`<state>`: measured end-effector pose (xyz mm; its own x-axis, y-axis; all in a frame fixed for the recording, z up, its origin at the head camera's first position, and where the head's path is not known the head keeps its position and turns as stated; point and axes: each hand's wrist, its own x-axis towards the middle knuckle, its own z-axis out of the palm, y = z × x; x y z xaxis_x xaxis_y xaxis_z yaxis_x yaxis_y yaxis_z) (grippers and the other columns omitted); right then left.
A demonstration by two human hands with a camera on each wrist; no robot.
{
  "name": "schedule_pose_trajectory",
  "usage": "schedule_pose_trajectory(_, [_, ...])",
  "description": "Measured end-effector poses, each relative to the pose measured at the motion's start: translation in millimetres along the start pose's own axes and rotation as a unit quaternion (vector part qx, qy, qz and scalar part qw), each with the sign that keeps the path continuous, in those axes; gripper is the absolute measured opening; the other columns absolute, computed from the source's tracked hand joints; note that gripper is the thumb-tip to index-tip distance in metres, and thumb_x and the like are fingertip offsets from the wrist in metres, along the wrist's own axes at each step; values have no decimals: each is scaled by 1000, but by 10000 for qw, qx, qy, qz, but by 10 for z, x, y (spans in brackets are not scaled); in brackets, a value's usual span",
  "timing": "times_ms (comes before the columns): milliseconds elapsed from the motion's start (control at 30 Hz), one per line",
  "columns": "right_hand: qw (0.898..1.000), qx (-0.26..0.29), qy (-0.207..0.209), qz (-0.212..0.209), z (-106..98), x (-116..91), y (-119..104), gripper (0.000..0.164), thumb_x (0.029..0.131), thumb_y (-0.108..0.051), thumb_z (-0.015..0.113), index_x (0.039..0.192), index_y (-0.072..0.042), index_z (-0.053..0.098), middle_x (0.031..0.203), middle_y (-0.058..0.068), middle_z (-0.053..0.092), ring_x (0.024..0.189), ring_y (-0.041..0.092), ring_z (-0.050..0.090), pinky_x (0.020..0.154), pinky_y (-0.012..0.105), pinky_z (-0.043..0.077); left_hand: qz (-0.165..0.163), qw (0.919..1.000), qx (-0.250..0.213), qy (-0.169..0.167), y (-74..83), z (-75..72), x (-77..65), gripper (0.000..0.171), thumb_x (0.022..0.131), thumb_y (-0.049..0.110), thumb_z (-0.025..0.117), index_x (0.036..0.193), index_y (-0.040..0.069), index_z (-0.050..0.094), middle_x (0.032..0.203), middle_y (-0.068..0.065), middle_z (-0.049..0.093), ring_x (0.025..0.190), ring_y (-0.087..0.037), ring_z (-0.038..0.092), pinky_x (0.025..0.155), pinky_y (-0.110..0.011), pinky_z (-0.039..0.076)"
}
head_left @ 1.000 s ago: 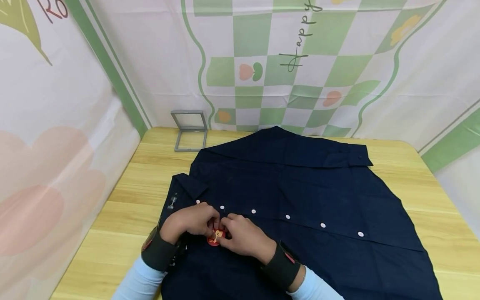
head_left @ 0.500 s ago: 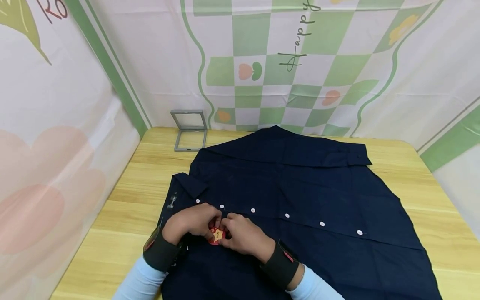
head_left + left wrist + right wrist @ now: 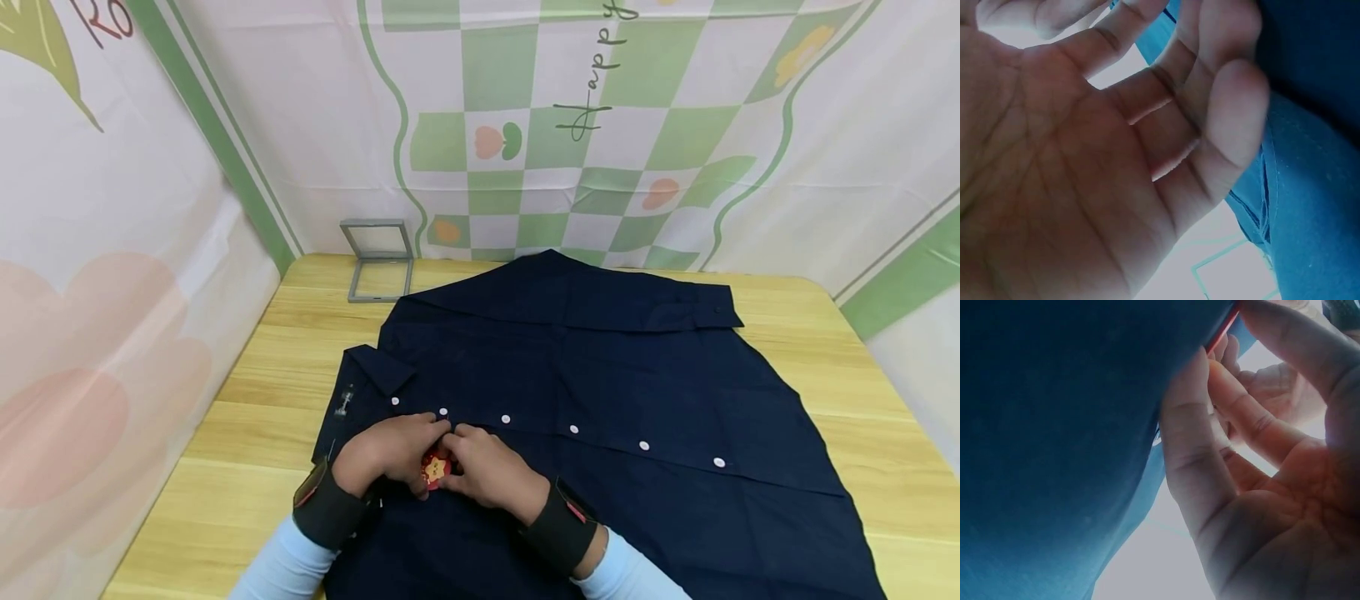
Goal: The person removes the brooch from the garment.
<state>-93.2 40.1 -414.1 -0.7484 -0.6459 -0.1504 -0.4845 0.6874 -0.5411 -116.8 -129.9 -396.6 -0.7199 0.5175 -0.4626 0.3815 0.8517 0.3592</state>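
A round red badge point(image 3: 436, 471) with a yellow star lies against a navy shirt point(image 3: 600, 367) spread on the table. My right hand point(image 3: 491, 471) pinches the badge's right side between thumb and fingers; its red edge point(image 3: 1222, 330) shows between the fingertips in the right wrist view. My left hand point(image 3: 393, 454) is curled about the badge's left side and covers that edge. In the left wrist view, curved fingers of the left hand point(image 3: 1085, 162) lie near the cloth, and the badge is hidden there. The badge's back is not visible.
White buttons, one of them a button point(image 3: 506, 419), run in a row across the shirt. An opened grey frame point(image 3: 381, 281) stands at the table's back left. A small clear-and-white piece point(image 3: 344, 403) lies on the collar. Patterned curtains point(image 3: 510, 125) border the wooden table point(image 3: 247, 400).
The left hand has shifted slightly right and covers more of the badge. The picture on the badge has changed from a yellow figure to a star. The right hand has barely moved.
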Motion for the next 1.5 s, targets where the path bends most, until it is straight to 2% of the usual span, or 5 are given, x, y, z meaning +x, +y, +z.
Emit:
schedule_pose_trajectory(333, [9998, -177, 10, -71, 1, 15, 3, 24, 86, -25, 77, 103, -12, 68, 97, 1, 60, 75, 5, 53, 64, 18, 45, -92, 9997, 209, -81, 9, 18, 12, 76, 66, 23, 92, 131, 16, 56, 117, -1, 58, 99, -15, 58, 88, -34, 51])
schedule_pose_trajectory(700, [9993, -298, 58, -196, -2, 5, 7, 25, 86, -25, 77, 105, -11, 68, 98, 1, 60, 76, 6, 54, 63, 17, 45, -82, 9995, 303, -56, 11, 8, 12, 73, 66, 23, 92, 128, 17, 57, 111, 0, 58, 93, -14, 58, 86, -33, 51])
schedule_pose_trajectory(867, [9992, -165, 186, -320, -15, -13, 2, 24, 85, -24, 77, 103, -10, 69, 94, 1, 61, 72, 4, 52, 61, 17, 44, -67, 9994, 323, -89, 4, -2, 7, 73, 67, 25, 91, 131, 16, 56, 116, 0, 59, 97, -15, 59, 88, -33, 51])
schedule_pose_trajectory(1267, [9991, -101, 241, -323, -49, -84, -49, 26, 86, -23, 76, 107, -10, 66, 89, -1, 59, 68, 0, 50, 58, 15, 43, -25, 9999, 155, -71, -8, -65, -24, 53, 69, 25, 90, 111, 20, 60, 102, 3, 55, 85, -12, 55, 79, -31, 50])
schedule_pose_trajectory(1500, [9993, -21, 243, -295, -29, -80, -61, 26, 87, -21, 76, 108, -10, 66, 90, -1, 61, 68, -1, 51, 59, 15, 44, 8, 9999, -66, -133, -27, -88, -48, 51, 70, 25, 89, 111, 20, 59, 102, 4, 57, 87, -12, 55, 81, -32, 49])
